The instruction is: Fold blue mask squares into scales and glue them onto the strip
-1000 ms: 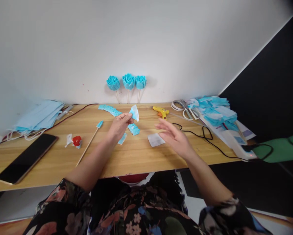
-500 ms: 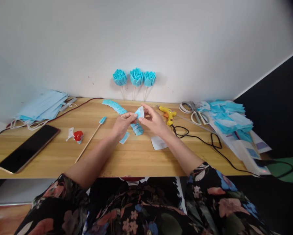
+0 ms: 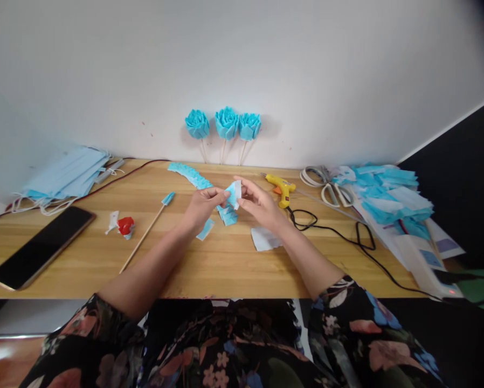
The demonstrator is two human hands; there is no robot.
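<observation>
Above the middle of the table, my left hand [image 3: 205, 206] pinches a small blue-and-white fabric petal [image 3: 234, 194] between thumb and fingers. From the other side my right hand [image 3: 262, 203] has its fingertips closed on the petal's white edge. Behind and under my left hand a curved row of blue folded petals [image 3: 189, 175] lies on the wood. A small blue scrap [image 3: 205, 229] is just below that hand. Under my right wrist rests a white fabric piece [image 3: 263, 238]. A wooden stick with a blue tip [image 3: 168, 199] lies left of my left forearm.
Three blue fabric flowers [image 3: 226, 123] on sticks lean against the wall. A yellow glue gun [image 3: 281, 188], scissors [image 3: 336, 194] and a heap of blue fabric pieces [image 3: 391, 196] are at right. Face masks [image 3: 68, 175], a phone [image 3: 43, 245] and a red wrapper [image 3: 125, 226] lie left.
My right hand has come in from the right and taken the petal's edge alongside my left hand. The petal is turned and spread a little wider. The camera view has shifted.
</observation>
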